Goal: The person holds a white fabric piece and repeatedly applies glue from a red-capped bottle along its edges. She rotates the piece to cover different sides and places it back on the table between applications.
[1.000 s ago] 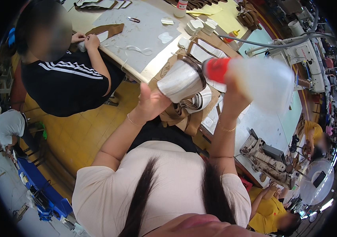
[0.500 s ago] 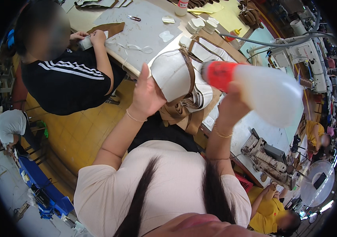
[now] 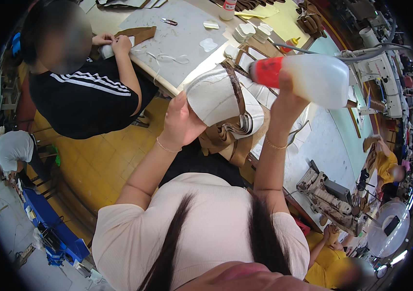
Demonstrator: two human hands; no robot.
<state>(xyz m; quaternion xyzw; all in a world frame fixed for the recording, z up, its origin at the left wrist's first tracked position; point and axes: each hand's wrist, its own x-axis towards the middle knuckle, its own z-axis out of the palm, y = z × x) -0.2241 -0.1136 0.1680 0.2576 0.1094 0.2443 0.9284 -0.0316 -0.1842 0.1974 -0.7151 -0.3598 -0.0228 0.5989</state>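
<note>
My left hand (image 3: 183,121) is closed on the near left edge of a curved white panel (image 3: 211,94) with a brown strip (image 3: 236,87) along its far right side. In my right hand (image 3: 289,97) is a translucent plastic bottle (image 3: 319,80) with a red neck part (image 3: 267,72). The bottle lies nearly level, its red end pointing left toward the panel but apart from it. Pale liquid shows inside. Below the panel, a stack of folded brown-and-white pieces (image 3: 235,131) rests at the table edge.
Across the grey table (image 3: 167,39) lie thread snips (image 3: 169,22), white cord (image 3: 170,59) and small white block-like pieces (image 3: 244,32). A co-worker in a black shirt (image 3: 95,102) sits at the left, handling a brown piece. Sewing machines (image 3: 325,196) stand at the right.
My right hand has raised the bottle's wide end, bringing it from a downward slant to nearly level. The panel in my left hand has shifted slightly.
</note>
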